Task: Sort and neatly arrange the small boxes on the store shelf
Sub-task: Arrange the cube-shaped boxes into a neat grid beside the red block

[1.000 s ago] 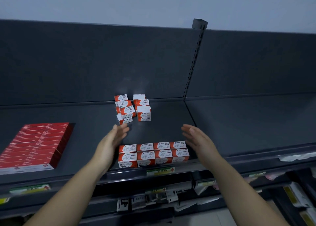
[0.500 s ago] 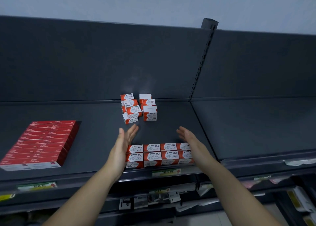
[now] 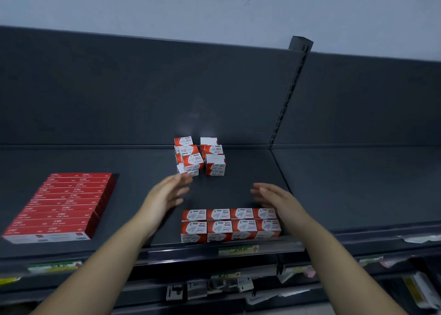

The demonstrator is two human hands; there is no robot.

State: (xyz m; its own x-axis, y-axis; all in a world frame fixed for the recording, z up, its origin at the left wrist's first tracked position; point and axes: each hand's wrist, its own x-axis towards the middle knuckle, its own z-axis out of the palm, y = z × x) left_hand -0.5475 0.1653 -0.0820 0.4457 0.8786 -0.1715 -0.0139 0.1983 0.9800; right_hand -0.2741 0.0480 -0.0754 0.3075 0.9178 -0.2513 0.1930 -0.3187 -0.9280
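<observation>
Two open hands over shelf (image 3: 334, 183), fingers straight, nothing held: left hand (image 3: 164, 197) near loose pile (image 3: 200, 157) at back, right hand (image 3: 274, 200) just behind neat front row (image 3: 230, 224) at shelf edge; red packs (image 3: 59, 207) far left.

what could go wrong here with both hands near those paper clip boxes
The back pile is stacked crookedly; a nudge from the left hand could topple it. The right hand hovers close to the neat front row at the shelf edge; a bump might push boxes off.
</observation>
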